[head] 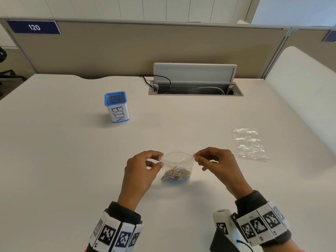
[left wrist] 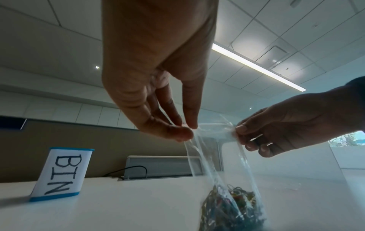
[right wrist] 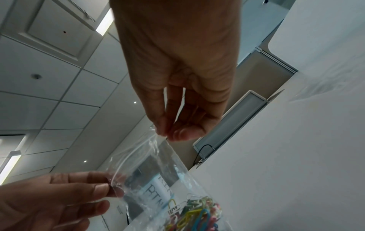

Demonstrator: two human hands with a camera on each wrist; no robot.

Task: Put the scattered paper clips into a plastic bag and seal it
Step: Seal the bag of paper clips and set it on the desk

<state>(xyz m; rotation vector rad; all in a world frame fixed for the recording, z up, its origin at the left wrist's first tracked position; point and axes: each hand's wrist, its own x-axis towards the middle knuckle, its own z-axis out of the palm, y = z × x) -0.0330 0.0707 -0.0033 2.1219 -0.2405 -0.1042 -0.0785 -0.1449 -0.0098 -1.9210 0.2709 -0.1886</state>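
Sealing step: left hand (head: 141,168) at 9 o'clock, right hand (head: 215,163) at 3 o'clock, each grip pinching gaping plastic bag (head: 177,161) mouth above paper clips (head: 177,174); next, press zip shut.

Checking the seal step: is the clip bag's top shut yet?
Open: the bag mouth gapes as an oval between the left hand and right hand.

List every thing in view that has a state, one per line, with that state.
Plastic bag: upright on the desk, mouth open, unsealed.
Paper clips: heaped inside the bag's bottom.
Left hand: pinches the bag's left top corner.
Right hand: pinches the right top corner.
Spare plastic bag: flat, empty.
Bin: upright.
Cable hatch lid: raised.
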